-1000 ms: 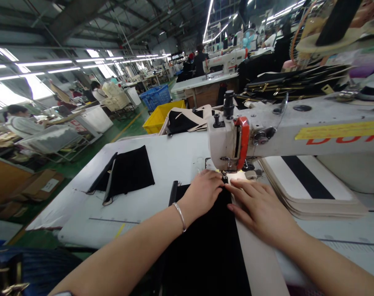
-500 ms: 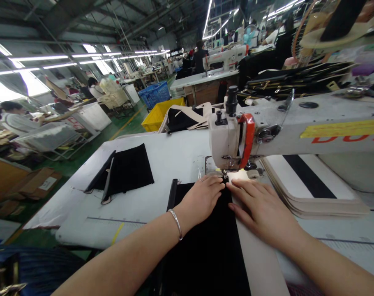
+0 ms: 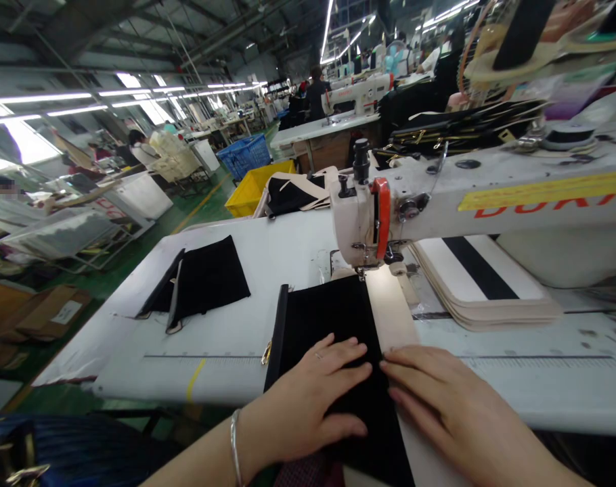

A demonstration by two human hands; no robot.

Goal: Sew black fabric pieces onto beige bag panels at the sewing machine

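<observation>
A black fabric panel (image 3: 328, 318) with a zipper along its left edge lies on the white sewing table (image 3: 267, 264), its far end under the needle of the white sewing machine (image 3: 369, 216). A beige strip (image 3: 389, 311) runs along the panel's right edge. My left hand (image 3: 313, 396) lies flat on the near part of the black panel. Beside it, my right hand (image 3: 440, 406) presses flat on the seam between the black panel and the beige strip. Neither hand grips anything.
A second folded black piece (image 3: 206, 281) lies on the table to the left. A stack of beige panels with a black stripe (image 3: 480, 281) sits under the machine arm. A yellow bin (image 3: 254, 186), a blue crate (image 3: 247, 155) and other workers at tables are behind.
Both hands have slid back from the needle toward the table's near edge, still flat on the fabric. More of the black panel shows between the hands and the needle.
</observation>
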